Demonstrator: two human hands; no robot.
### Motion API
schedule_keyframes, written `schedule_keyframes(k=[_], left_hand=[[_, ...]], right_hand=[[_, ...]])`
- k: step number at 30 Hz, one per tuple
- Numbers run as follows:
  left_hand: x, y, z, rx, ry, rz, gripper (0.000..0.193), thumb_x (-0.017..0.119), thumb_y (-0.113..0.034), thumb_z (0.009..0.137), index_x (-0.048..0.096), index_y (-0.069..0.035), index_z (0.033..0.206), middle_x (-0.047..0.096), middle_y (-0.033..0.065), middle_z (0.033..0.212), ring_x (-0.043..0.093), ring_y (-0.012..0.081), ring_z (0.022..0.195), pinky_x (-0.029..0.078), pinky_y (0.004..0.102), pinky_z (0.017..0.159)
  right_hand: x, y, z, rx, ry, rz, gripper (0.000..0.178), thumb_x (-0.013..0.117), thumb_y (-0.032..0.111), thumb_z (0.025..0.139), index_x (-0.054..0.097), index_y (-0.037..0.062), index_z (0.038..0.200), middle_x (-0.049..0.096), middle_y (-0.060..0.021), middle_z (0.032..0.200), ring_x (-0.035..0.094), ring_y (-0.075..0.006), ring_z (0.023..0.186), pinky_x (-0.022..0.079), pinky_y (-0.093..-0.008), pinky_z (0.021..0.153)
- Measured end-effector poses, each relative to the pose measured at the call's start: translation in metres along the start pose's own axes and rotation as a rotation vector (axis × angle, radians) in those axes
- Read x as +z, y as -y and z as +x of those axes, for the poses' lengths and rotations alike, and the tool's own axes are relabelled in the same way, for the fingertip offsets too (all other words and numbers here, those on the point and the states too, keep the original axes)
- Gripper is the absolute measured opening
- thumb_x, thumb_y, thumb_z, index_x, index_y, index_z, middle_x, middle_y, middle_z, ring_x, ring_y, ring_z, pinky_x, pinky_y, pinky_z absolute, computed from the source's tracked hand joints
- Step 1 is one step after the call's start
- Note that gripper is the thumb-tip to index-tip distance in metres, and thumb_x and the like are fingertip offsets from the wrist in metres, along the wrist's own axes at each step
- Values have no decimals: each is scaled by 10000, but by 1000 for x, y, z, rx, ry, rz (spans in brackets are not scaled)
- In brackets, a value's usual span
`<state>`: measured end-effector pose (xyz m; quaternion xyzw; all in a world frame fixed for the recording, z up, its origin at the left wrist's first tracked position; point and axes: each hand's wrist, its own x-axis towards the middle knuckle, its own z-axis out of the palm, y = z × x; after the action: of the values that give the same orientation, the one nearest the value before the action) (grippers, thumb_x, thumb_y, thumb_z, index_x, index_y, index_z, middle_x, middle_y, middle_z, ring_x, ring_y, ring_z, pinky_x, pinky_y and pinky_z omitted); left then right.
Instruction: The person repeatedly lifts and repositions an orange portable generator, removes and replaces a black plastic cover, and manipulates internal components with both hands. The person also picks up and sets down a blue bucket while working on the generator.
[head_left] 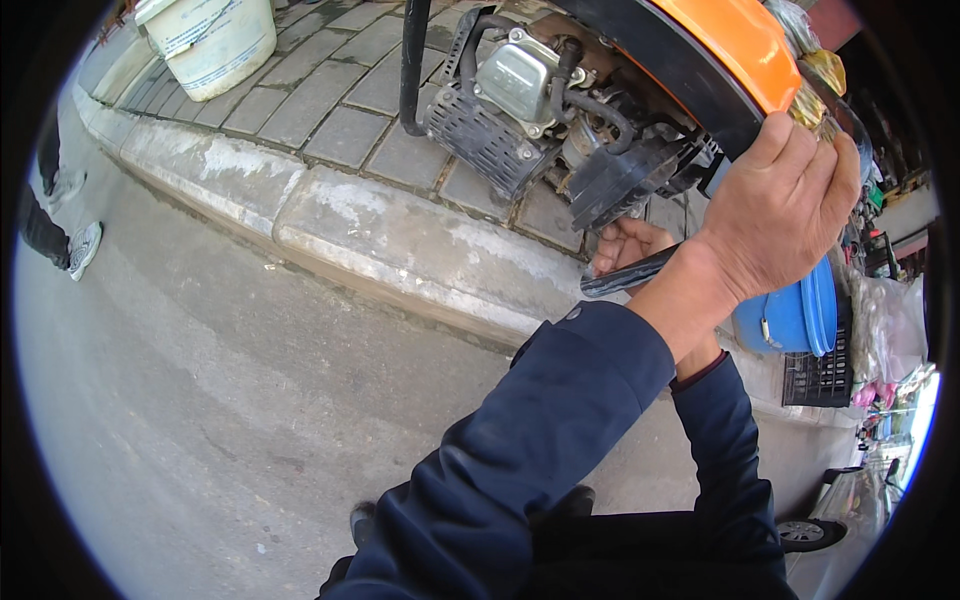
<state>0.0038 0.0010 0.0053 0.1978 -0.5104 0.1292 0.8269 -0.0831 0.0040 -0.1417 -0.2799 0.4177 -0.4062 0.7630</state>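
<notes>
A small engine [516,78] with a silver valve cover, black hoses and a slotted black guard sits tilted on the paving, under a large orange, black-edged tank or cover [735,45]. My left hand [785,200] has its fingers curled over the lower corner of that orange part. Crossing beneath my left wrist, my right hand [630,243] reaches under a round black housing [622,185]. Its fingers are bent at the housing's lower edge; what they grip is hidden. Beside them a black bar [628,273] runs behind my left wrist.
A stone kerb [400,235] separates grey paving from the road [250,400]. A white bucket [215,45] stands back left; a blue bucket [790,312] and black crate [818,365] stand right. Someone's legs [50,225] show far left, a parked vehicle [825,525] lower right.
</notes>
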Motion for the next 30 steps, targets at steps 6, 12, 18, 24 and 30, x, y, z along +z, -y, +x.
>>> schedule_keyframes(k=[6,12,18,24,30], left_hand=[[0,1,0,17,-14,-5,334,586,-146,891,587,72,1144,593,91,806,540,237,750,452,396,878],[-1,2,0,31,-8,21,351,578,-162,887,586,78,1144,600,104,820,543,253,753,454,406,875],[-5,-2,-4,-21,132,-51,402,554,-172,885,566,111,1171,649,180,940,607,321,907,458,500,1012],[3,0,0,19,-16,27,372,593,-163,859,590,80,1141,590,107,810,542,260,760,456,424,888],[1,0,-2,25,-4,38,379,596,-158,845,593,78,1140,591,103,816,542,254,766,453,417,887]], right_hand=[[7,2,5,92,69,158,207,474,197,1032,596,46,957,522,-5,766,560,-187,779,529,-461,817],[5,0,2,45,36,138,167,528,163,1015,610,28,962,572,-15,812,574,-198,785,530,-419,828],[3,-11,6,-572,-259,-718,65,635,88,1006,638,23,1003,661,-46,874,634,-180,835,521,-317,790],[0,9,-9,-339,-216,-585,153,601,184,1041,642,37,1056,678,-60,872,643,-176,851,503,-302,753],[-5,-3,-1,-37,67,-7,240,481,262,1067,598,63,1003,647,-71,881,615,-214,797,510,-373,739]])
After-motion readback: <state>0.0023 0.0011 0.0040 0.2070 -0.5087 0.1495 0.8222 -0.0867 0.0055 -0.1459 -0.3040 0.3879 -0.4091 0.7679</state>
